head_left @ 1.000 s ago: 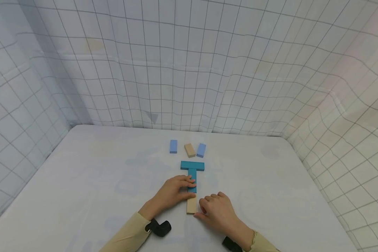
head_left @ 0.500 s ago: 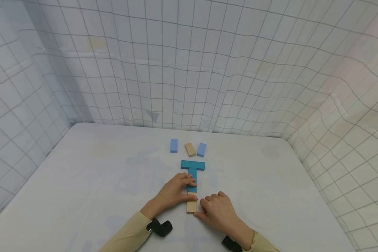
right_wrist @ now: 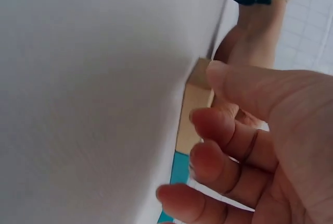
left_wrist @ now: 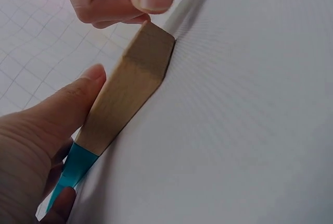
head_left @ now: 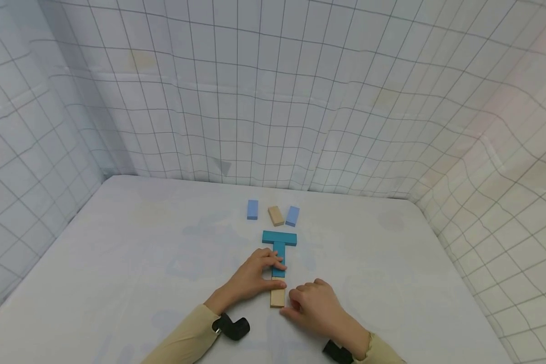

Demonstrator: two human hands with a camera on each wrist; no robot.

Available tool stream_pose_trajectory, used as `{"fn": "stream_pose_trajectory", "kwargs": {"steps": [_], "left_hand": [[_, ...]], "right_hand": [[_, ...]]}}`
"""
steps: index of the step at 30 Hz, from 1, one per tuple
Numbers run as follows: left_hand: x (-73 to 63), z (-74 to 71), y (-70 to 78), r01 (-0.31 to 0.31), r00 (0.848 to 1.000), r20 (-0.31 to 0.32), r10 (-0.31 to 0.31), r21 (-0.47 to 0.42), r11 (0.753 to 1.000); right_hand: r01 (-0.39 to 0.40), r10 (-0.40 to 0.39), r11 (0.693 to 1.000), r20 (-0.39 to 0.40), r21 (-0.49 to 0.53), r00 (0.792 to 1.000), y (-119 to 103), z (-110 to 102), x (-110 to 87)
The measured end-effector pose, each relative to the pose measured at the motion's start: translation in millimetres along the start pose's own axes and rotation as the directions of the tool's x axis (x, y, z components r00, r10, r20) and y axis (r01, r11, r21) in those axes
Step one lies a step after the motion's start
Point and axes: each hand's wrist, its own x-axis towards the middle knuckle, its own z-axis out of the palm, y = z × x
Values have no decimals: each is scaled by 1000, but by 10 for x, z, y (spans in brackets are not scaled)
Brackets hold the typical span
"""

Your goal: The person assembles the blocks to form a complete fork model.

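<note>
A wooden block (head_left: 277,300) lies end to end with a teal block (head_left: 279,248). Its far end meets a second teal block (head_left: 279,238) lying crosswise, so the three form a long T. My left hand (head_left: 251,275) reaches over from the left: its fingers rest on the teal stem, and the thumb lies across the wooden block. In the left wrist view, that thumb touches the top of the wooden block (left_wrist: 125,88). To the right, my right hand (head_left: 316,306) has loosely bent fingers with nothing held. Its thumb tip is close by the wooden block's near end; contact is unclear.
Beyond the T lie a light blue block (head_left: 252,210), a tilted wooden block (head_left: 276,216) and another light blue block (head_left: 292,216). They rest on a white-covered table (head_left: 164,242). A gridded white curtain (head_left: 273,101) surrounds its back and sides.
My left thumb has slid nearer to me, from the wooden block's far end to across its middle. The right hand stays almost still. All the blocks lie as before.
</note>
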Motion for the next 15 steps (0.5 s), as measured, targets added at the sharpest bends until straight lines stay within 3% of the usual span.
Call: {"fn": "stream_pose_trajectory", "kwargs": {"steps": [4, 8, 15], "left_hand": [[3, 4, -4, -6, 1000, -5, 6, -13, 1000], [4, 7, -2, -15, 1000, -10, 15, -15, 1000], [11, 24, -4, -11, 1000, -12, 11, -12, 1000]], "right_hand": [[-10, 11, 995, -3, 100, 1000, 97, -63, 21], [-10, 19, 990, -64, 139, 998, 219, -108, 80], [11, 5, 998, -247, 64, 969, 424, -123, 288]]}}
